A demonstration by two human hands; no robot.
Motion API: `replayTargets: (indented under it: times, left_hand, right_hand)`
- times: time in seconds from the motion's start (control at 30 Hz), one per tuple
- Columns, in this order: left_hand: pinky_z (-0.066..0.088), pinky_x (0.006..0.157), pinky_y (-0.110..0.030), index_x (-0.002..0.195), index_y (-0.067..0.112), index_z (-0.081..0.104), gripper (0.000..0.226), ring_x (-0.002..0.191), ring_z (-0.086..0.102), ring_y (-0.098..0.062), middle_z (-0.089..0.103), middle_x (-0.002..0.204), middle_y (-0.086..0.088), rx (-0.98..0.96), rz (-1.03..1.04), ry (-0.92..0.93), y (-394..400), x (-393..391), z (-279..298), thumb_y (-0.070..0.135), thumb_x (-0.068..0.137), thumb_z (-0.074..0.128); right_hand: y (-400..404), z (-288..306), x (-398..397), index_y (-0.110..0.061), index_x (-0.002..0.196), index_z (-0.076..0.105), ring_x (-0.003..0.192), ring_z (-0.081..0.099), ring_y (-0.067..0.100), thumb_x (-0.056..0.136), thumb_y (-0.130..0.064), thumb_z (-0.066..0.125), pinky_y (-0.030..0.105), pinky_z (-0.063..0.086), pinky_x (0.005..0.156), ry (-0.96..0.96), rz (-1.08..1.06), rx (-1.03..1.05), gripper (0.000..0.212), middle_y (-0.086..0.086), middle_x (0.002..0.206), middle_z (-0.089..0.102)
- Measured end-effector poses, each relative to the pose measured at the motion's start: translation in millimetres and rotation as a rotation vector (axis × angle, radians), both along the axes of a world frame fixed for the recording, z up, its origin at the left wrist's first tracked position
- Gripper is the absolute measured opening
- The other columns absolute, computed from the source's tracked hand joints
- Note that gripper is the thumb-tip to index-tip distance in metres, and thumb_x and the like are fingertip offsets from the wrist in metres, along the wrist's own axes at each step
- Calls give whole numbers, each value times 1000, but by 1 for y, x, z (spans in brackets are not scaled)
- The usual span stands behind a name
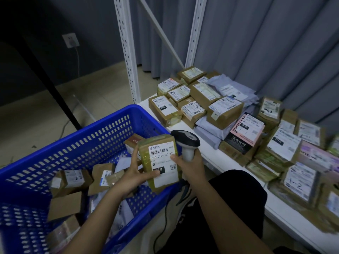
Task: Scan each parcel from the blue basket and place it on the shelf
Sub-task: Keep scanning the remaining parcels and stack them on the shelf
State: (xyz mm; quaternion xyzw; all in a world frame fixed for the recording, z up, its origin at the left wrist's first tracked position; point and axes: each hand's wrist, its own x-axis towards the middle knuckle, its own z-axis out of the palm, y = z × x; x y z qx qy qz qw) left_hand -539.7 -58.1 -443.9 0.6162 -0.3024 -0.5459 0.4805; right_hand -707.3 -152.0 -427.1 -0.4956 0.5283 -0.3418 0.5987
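Observation:
My left hand (134,170) grips a small brown parcel (161,158) with a white barcode label, held above the right rim of the blue basket (102,129). My right hand (191,166) holds the grey handle of a barcode scanner (186,142); its thumb touches the parcel's label. The scanner's dark head sits just right of the parcel's top. Several cardboard parcels (73,182) lie inside the basket. The white shelf (286,219) to the right carries many labelled boxes and grey mailer bags (216,107).
White perforated shelf uprights (126,52) rise behind the basket. A grey curtain (266,43) hangs behind the shelf. A wall socket with a cable (70,40) is at the left. My dark-clothed leg and a shoe (185,197) are below the hands. The scanner cord trails down.

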Motion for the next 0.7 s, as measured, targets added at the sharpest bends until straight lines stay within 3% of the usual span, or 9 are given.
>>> replayTargets:
  times: [0.07,0.23,0.33,0.4,0.47,0.53,0.6,0.7]
  left_hand:
    - [56,86,-36,147,47,5,114,123,51,-19,52,132,0,-8,-9,-36,2,1,-4,3,72,79]
    - [55,72,-19,149,44,3,115,120,49,-11,48,134,-1,-30,1,-118,5,6,-8,5,72,79]
    - [53,68,-13,150,41,4,113,109,48,4,48,134,1,-31,12,-127,5,12,-5,4,73,78]
    - [53,68,-12,150,40,5,111,104,48,8,49,132,4,-20,37,-138,5,16,-4,3,74,77]
    - [53,76,-19,151,39,5,109,102,50,6,52,119,12,-8,86,-128,3,21,-5,2,75,75]
    - [54,89,-38,150,39,8,107,112,55,-11,54,116,11,5,145,-118,-1,29,-7,3,75,76]
    - [51,94,-47,148,37,16,101,116,53,-21,55,122,5,18,205,-111,-7,37,-9,4,75,77]
    - [50,94,-50,144,36,22,95,116,54,-23,54,129,0,53,272,-110,-15,52,-16,4,74,78]
  right_hand:
    - [0,2,-1,-17,128,48,78,63,5,74,-12,82,16,50,61,-23,13,14,64,-1,93,65]
    - [1,5,-2,-23,127,48,79,62,-3,77,-10,78,13,51,61,-108,41,57,60,-11,95,63]
    - [2,4,-1,-20,136,45,95,61,8,80,-12,76,22,53,73,-110,16,46,65,-5,116,62]
    - [1,3,-2,-17,140,44,91,64,15,82,-12,75,22,54,69,-95,-5,54,66,6,120,62]
    - [0,5,-4,-16,138,46,66,62,11,82,-12,74,20,52,56,-89,-1,74,63,7,104,65]
    - [-1,4,-6,-15,135,49,50,56,7,82,-13,75,21,50,51,-71,23,94,59,5,87,64]
    - [0,3,-7,-11,127,55,47,55,5,82,-16,75,20,48,49,-30,62,106,50,4,75,62]
    - [3,5,-7,-10,101,61,46,54,4,82,-14,75,17,46,47,-6,134,108,24,3,66,59]
